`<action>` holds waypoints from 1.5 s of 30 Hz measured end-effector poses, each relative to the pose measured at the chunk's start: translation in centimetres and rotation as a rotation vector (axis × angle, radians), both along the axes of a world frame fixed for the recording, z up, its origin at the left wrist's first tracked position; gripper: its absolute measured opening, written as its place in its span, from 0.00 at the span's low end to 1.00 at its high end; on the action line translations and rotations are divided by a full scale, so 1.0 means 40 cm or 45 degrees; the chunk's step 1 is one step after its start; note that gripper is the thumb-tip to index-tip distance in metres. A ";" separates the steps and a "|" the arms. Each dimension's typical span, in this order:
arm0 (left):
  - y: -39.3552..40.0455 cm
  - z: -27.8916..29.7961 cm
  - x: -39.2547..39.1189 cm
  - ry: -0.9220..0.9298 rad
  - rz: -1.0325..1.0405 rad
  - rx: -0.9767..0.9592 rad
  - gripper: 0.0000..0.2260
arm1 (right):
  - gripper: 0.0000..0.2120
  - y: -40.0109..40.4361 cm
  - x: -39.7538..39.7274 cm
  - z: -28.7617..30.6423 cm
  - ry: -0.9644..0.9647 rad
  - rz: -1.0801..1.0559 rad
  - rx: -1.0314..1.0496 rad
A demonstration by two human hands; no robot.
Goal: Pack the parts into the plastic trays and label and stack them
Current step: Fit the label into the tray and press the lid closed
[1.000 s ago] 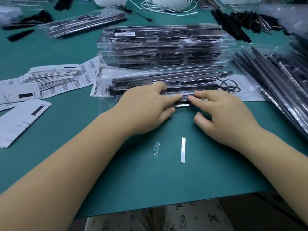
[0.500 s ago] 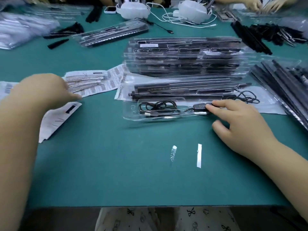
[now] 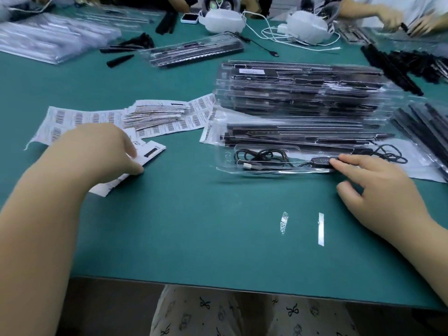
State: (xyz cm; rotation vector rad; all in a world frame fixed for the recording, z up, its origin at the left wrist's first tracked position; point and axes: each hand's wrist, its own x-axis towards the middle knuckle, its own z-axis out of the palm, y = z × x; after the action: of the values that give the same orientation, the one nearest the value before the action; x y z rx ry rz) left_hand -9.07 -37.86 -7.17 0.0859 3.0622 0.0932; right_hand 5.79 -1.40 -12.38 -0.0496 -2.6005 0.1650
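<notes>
A clear plastic tray [image 3: 226,163] lies on the green table with a coiled black cable [image 3: 261,155] and its inline controller inside. The straight fingertips of my right hand [image 3: 371,183] touch the controller at the tray's right end. Behind it lies another filled tray [image 3: 298,134], and behind that stands a stack of packed trays [image 3: 303,93] with a white label on top. My left hand [image 3: 101,151] is off to the left and pinches a white paper label [image 3: 151,154] between thumb and fingers. A pile of labels [image 3: 157,113] sits just beyond it.
Barcode sheets [image 3: 80,117] spread out at the left. Two small tape strips [image 3: 321,229] lie near the front edge. Long black rods [image 3: 424,132] lie at the right, more trays [image 3: 194,52] and white headsets [image 3: 220,19] at the back. Another person's hands [image 3: 392,15] work at the far right.
My left hand left the tray, swung left to the labels and came down on one. My right hand stayed at the tray's right end. The camera tilted up.
</notes>
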 end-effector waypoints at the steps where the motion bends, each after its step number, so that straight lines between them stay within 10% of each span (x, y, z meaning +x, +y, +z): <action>1: 0.000 0.001 0.003 0.021 -0.015 0.028 0.07 | 0.17 -0.001 -0.001 0.001 0.007 0.004 0.004; 9: 0.107 0.055 0.103 0.025 -0.543 0.719 0.09 | 0.17 -0.005 -0.005 0.000 0.040 0.010 0.026; 15: 0.244 -0.006 0.179 0.039 -1.121 0.342 0.13 | 0.17 0.002 -0.009 0.020 -0.066 -0.002 0.127; 23: 0.260 -0.081 0.202 0.487 -1.229 0.460 0.10 | 0.47 -0.050 -0.100 0.087 -0.433 -0.016 0.640; 45: 0.304 -0.103 0.193 1.134 -1.191 0.249 0.04 | 0.31 -0.033 -0.119 0.046 -0.253 0.286 0.344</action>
State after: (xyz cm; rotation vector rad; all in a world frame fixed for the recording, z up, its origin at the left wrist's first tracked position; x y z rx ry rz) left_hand -1.37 -25.72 -11.28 1.9891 3.3408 0.3651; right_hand 1.02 -2.74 -10.52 0.3398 -2.7978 -0.1192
